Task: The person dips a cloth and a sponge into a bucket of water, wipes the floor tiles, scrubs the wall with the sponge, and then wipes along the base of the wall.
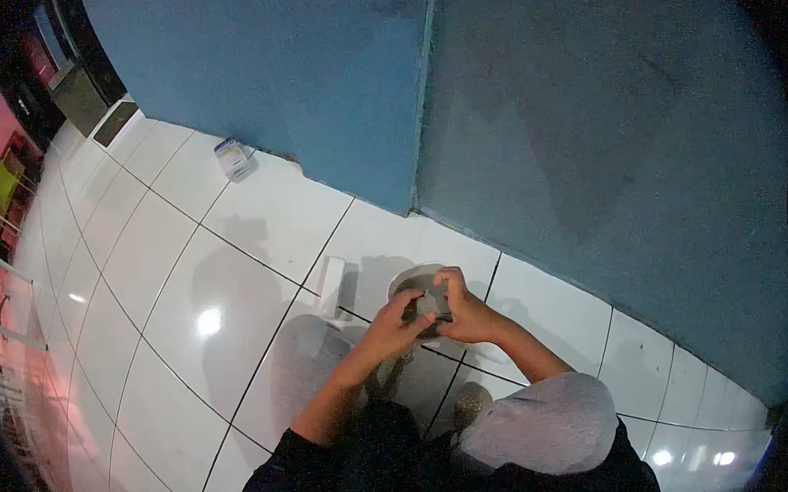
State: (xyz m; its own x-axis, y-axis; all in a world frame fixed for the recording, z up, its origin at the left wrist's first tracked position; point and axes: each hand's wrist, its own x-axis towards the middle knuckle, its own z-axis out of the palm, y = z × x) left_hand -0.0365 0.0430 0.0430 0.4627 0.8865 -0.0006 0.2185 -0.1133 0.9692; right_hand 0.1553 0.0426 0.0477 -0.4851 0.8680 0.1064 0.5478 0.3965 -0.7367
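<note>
Both hands meet over a round, pale-rimmed container (395,286) on the floor, its inside greyish and dark. From the left comes my left hand (394,327), fingers curled and thumb pointing inward. My right hand (466,312) bends round from the other side, index finger hooked at the top. Between them is a small greyish, dark-edged thing (432,303) that both appear to grip; its kind is too blurred to make out. Left of the container stands a white, box-like block (331,286), apart from the hands.
A small clear tub with a label (233,158) sits by the foot of the blue wall (284,72). White floor tiles (171,287) reflect lights. My knee in grey cloth (545,426) is close below the right forearm. Furniture (7,184) shows at the far left.
</note>
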